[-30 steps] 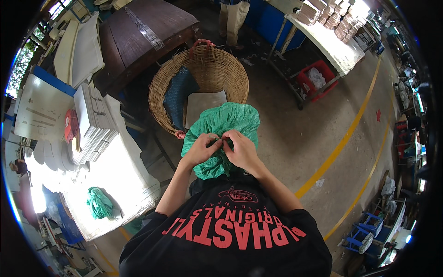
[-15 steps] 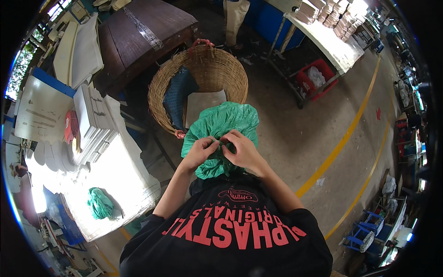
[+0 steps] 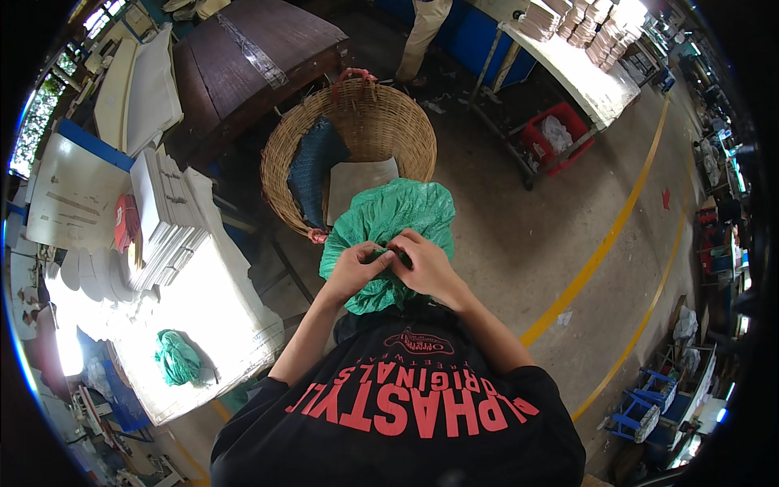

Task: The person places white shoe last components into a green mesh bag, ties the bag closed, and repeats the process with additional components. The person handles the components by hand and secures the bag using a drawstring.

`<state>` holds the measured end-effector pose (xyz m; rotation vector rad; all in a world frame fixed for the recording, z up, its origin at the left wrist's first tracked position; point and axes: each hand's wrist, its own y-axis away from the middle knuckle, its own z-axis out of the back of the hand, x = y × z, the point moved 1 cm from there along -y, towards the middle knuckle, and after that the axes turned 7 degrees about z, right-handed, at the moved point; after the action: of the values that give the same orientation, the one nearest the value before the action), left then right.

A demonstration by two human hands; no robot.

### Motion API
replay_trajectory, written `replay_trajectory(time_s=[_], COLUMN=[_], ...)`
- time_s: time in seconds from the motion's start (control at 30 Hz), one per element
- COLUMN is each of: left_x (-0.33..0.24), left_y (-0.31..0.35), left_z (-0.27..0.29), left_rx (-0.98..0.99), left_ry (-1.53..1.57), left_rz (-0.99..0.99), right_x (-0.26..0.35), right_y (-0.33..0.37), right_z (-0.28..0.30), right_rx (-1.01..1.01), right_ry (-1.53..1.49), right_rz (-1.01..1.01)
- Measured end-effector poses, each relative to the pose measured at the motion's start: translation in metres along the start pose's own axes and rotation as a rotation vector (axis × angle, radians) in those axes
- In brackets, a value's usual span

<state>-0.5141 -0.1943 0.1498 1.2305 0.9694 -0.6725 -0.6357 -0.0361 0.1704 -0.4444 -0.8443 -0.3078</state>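
A crumpled green woven plastic sack (image 3: 395, 209) bulges out in front of my chest. My left hand (image 3: 355, 269) and my right hand (image 3: 423, 264) meet over its gathered middle, thumbs and fingertips pinched together on the material. Whether a tie or cord sits between the fingers is hidden. Just beyond the sack stands a round wicker basket (image 3: 381, 122). Inside the basket are a dark blue woven cloth or sack (image 3: 309, 174) and a pale flat sheet (image 3: 357, 183).
On the left, a white table (image 3: 227, 325) carries stacked pale sheets (image 3: 166, 215) and another bunched green sack (image 3: 176, 357). A dark wooden table (image 3: 243, 65) stands behind the basket. A wheeled table (image 3: 568, 69) with a red crate (image 3: 560, 138) is far right. A person's leg (image 3: 426, 36) shows at the back.
My fingertips have shifted slightly and drawn closer together on the green sack. At the back, the other person's leg has moved a little.
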Motion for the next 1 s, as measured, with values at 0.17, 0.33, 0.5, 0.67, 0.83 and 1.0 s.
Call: replay_trajectory(time_s=[0.17,0.33,0.5,0.67,0.83,1.0], left_x=[0.002,0.003,0.005,0.005,-0.006,-0.017], left_y=[-0.003,0.001,0.004,0.006,0.007,0.006], left_z=[-0.004,-0.004,-0.007,-0.006,-0.008,-0.004], left_rx=[-0.078,-0.024,-0.069,-0.122,-0.310,-0.258], left_ry=[0.003,0.115,0.165,0.126,-0.249,-0.370], left_rz=[-0.020,-0.030,-0.034,0.007,-0.297,-0.317], right_x=[-0.004,-0.003,0.002,0.005,0.003,0.001], right_y=[0.000,0.001,0.001,0.002,0.005,0.003], right_z=[-0.003,-0.005,-0.006,-0.008,-0.010,-0.010], right_rx=[-0.044,-0.042,0.026,0.005,-0.084,-0.166], right_ry=[-0.059,-0.085,-0.024,0.021,0.067,0.041], right_rz=[0.040,0.059,0.052,0.050,0.049,0.057])
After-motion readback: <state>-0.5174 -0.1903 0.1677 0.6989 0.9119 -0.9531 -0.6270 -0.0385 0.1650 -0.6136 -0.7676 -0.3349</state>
